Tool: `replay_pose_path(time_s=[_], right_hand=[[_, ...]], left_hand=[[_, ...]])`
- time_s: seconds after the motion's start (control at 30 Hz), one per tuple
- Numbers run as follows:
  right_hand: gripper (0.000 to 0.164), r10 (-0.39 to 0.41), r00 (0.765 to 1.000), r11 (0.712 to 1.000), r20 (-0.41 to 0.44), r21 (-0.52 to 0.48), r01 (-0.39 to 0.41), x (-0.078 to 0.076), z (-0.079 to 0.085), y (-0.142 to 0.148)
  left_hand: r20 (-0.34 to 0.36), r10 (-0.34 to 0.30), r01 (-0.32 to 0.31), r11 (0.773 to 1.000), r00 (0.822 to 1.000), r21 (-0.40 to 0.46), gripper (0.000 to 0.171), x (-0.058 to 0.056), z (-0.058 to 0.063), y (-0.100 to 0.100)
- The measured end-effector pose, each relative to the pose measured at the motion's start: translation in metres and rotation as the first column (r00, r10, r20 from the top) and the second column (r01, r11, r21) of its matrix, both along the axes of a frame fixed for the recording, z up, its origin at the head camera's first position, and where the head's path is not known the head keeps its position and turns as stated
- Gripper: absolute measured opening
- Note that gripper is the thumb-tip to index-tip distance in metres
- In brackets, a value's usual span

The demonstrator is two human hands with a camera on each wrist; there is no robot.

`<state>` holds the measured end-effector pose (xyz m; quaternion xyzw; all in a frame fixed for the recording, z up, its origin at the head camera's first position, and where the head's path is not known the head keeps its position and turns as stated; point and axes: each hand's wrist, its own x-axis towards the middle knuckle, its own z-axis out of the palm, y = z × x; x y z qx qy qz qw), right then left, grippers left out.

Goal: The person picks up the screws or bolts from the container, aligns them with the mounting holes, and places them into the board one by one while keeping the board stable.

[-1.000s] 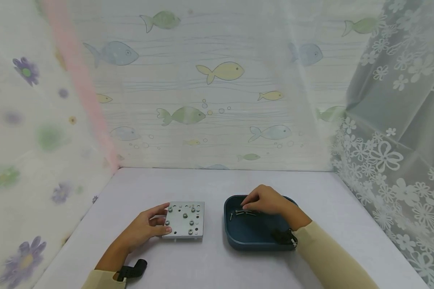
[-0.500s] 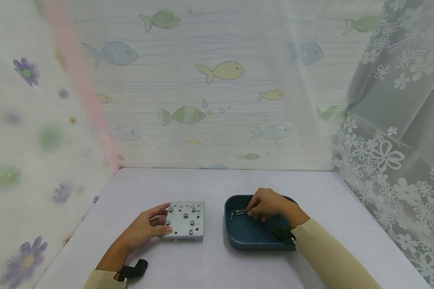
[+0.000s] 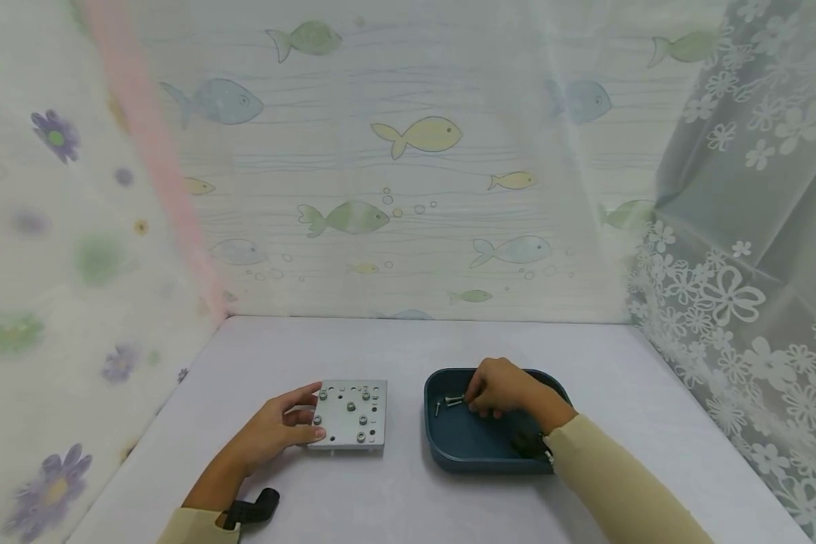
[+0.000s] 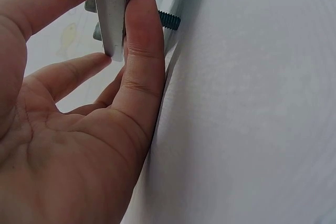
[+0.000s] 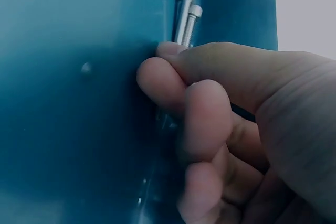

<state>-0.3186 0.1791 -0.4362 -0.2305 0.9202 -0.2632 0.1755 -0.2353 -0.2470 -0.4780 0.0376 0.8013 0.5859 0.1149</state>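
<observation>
My left hand grips the left edge of a silver metal plate, with the thumb at its near corner and the fingers behind. Several bolt heads stand on top of the plate. In the left wrist view a threaded bolt end sticks out of its underside. My right hand reaches into a dark blue tray. Its thumb and forefinger pinch at the ends of loose metal bolts, and the other fingers curl below. The fingertips hide part of those bolts.
One short bolt lies apart at the tray's left side. The white table runs back to a fish-patterned curtain. A lace curtain hangs at the right.
My right hand has drawn slightly right and toward me inside the tray, its fingers curling more. Fewer bolts show beside the fingertips. My left hand and the plate have stayed put.
</observation>
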Motion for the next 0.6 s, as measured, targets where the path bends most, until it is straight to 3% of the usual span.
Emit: replay_pose_path(time_s=[0.4,0.6], right_hand=[[0.007,0.016,0.997,0.998,-0.071,0.058,-0.012,-0.0005,-0.0037,-0.0025],[0.006,0.033,0.997,0.998,-0.07,0.057,-0.029,0.0016,0.0042,-0.0054]], left_hand=[[-0.003,0.017,-0.017,1.0,1.0,-0.015,0.095,0.0004,0.0008,0.0016],[-0.007,0.015,-0.015,1.0,1.0,-0.016,0.095,0.0003,-0.0002,0.0012]])
